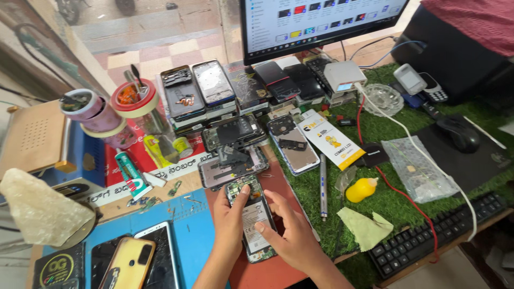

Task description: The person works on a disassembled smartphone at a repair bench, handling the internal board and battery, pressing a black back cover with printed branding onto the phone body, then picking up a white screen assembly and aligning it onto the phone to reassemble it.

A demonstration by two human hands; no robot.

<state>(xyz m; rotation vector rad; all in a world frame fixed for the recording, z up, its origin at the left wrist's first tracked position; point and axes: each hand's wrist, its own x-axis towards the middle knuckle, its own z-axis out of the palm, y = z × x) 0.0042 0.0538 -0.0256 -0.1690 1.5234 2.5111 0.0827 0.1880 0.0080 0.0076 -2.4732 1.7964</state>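
Left hand (pixel 231 217): lies flat beside the open black phone with its back cover off (pixel 251 219); fingers straight, tip touching its top; not gripping
Right hand (pixel 292 235): fingers spread loose; thumb presses the phone's battery
Phone: on the red-brown mat (pixel 267 270), between both hands

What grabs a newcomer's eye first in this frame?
Both hands, left hand and right hand, press on an opened phone with its battery bared, low at centre. Behind it lies a heap of stripped phones under the monitor. A yellow bottle sits on the green mat to the right.
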